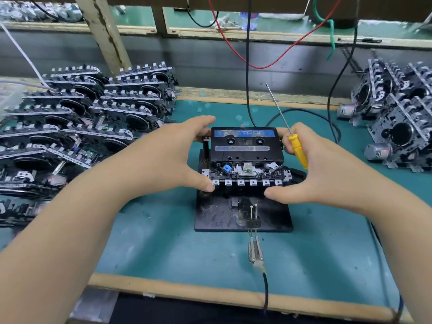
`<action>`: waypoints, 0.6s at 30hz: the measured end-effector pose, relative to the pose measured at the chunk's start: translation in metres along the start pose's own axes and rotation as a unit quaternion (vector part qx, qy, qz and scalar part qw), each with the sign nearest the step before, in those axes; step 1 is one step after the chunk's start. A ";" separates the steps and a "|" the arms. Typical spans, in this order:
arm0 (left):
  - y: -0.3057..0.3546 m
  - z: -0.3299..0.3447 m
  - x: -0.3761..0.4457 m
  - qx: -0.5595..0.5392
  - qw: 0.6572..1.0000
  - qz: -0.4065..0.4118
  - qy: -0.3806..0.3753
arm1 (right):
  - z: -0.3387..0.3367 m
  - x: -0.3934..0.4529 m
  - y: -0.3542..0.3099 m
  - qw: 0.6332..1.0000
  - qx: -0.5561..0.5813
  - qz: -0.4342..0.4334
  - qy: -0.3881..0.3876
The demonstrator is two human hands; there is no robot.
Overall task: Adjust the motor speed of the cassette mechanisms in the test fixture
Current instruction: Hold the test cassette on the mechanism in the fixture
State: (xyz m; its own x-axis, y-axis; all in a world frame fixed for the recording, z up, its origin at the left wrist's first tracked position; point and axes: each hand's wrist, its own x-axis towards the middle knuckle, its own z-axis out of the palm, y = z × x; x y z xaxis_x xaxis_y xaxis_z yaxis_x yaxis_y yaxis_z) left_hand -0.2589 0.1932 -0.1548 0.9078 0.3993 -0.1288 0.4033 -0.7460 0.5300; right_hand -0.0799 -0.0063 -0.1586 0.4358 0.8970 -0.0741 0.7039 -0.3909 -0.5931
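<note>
A cassette mechanism (246,170) with a black cassette tape (245,146) in it sits on the black test fixture (219,216) in the middle of the green bench. My left hand (173,157) grips the mechanism's left side, fingers at its back edge and thumb at its front corner. My right hand (313,169) grips the right side the same way and also holds a yellow-handled screwdriver (298,150) whose thin shaft points up and away. A two-pin probe (253,218) stands at the fixture's front.
Several stacked cassette mechanisms (88,118) fill the bench's left side. More mechanisms (397,122) with silver motors stand at the right. Red and black wires (247,66) hang down behind the fixture. A cable with clips (256,253) runs from the probe over the bench's front edge.
</note>
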 end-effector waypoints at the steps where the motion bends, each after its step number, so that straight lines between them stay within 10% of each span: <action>1: 0.000 0.000 0.000 0.001 1.000 0.002 0.000 | 0.001 -0.001 -0.002 1.000 -0.002 0.001 0.002; 13: 0.028 0.002 0.007 0.077 0.994 0.075 -0.004 | 0.003 -0.002 -0.004 1.000 0.028 -0.008 -0.009; 18: 0.039 -0.001 0.015 0.170 0.983 0.060 -0.017 | 0.008 0.003 -0.002 0.972 0.223 0.058 0.042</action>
State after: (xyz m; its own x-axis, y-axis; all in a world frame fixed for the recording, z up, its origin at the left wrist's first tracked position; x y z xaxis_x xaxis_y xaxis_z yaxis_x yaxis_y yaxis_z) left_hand -0.2294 0.1705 -0.1356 0.9523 0.2834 -0.1134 0.3028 -0.9241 0.2331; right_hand -0.0844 -0.0013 -0.1638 0.5547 0.8253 -0.1060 0.3425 -0.3426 -0.8748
